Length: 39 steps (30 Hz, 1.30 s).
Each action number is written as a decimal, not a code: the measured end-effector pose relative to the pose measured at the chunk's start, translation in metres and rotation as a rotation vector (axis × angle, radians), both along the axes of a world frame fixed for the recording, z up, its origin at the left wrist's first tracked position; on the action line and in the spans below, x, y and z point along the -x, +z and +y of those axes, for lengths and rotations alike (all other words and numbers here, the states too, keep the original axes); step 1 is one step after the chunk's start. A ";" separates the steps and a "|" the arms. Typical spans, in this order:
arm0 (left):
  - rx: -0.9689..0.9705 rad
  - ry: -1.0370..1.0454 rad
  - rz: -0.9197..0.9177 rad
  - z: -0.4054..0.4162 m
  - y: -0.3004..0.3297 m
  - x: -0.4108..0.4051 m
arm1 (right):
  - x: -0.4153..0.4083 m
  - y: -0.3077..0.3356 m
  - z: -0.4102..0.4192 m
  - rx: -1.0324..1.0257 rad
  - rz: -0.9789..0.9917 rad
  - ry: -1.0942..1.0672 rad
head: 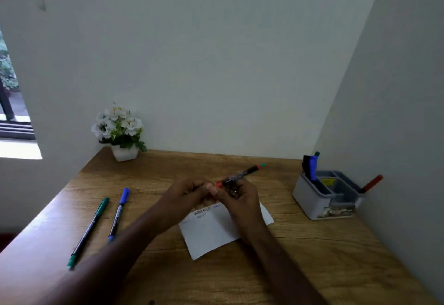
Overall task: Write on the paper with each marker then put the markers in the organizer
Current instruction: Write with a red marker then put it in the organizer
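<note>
Both forearms reach in from the bottom edge and meet above the paper (211,230), which lies flat on the desk (312,256) with a line of black lettering and a bit of blue at its top edge. I see my left hand (189,192) curled at the near end of an orange-banded marker (240,175), fingers closed round what I judge to be its cap or tip, though that end is hidden. My right hand (236,196) has its fingers wrapped around the barrel, so each grip is closed on the same marker. Its long axis runs from my left hand up and to the right, the far end with a green tip pointing toward the organizer (324,196). I judge the right hand nearer to the organizer, so it should carry the marker there.

Left of the paper, well apart from my hands, a green marker (90,230) and a blue marker (119,213) lie side by side, not touching. At the right, the organizer already holds several markers upright, and a red marker (371,184) leans out of it. A flower pot (125,153) stands in the back corner.
</note>
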<state>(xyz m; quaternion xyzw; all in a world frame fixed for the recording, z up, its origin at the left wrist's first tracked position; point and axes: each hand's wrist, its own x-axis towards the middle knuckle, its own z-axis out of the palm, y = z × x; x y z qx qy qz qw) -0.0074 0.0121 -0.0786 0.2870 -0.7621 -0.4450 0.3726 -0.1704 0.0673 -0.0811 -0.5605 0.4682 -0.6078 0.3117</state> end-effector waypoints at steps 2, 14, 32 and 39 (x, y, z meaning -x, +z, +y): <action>-0.001 0.019 0.000 0.006 0.005 0.011 | 0.005 0.002 -0.001 0.030 -0.035 -0.046; 0.242 -0.116 -0.210 0.006 0.060 0.131 | 0.172 0.087 0.056 0.310 0.666 -0.707; 0.350 -0.211 -0.364 0.007 0.059 0.245 | 0.281 0.132 0.064 -0.465 1.318 -0.578; 0.339 -0.197 -0.376 0.001 0.055 0.242 | 0.270 0.144 0.056 -0.530 1.409 -0.600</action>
